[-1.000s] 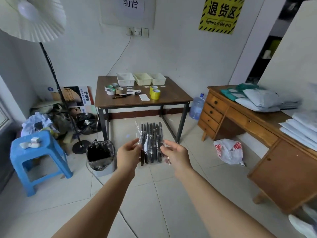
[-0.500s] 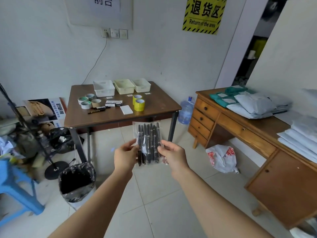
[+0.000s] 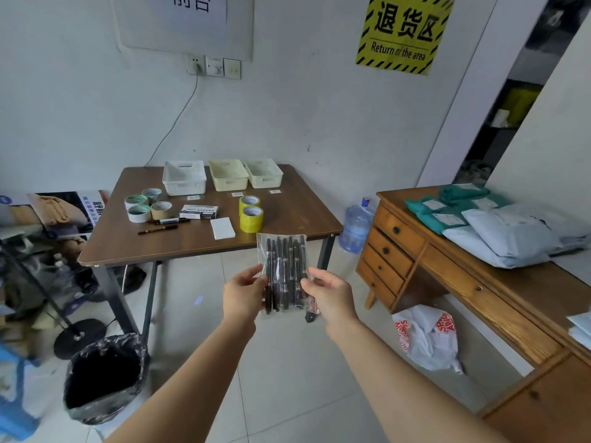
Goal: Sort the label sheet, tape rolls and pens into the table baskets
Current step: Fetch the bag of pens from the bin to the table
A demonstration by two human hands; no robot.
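While the left hand (image 3: 244, 292) and right hand (image 3: 332, 294) still pinch the clear pack of pens (image 3: 284, 273) upright between them, the table (image 3: 179, 247) beyond the knuckles has drawn nearer; its baskets (image 3: 228, 184) sit further ahead, so I judge sorting has not begun

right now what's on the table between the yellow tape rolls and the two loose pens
The white label sheet lies flat between the yellow tape rolls and the loose pens, seen in the head view.
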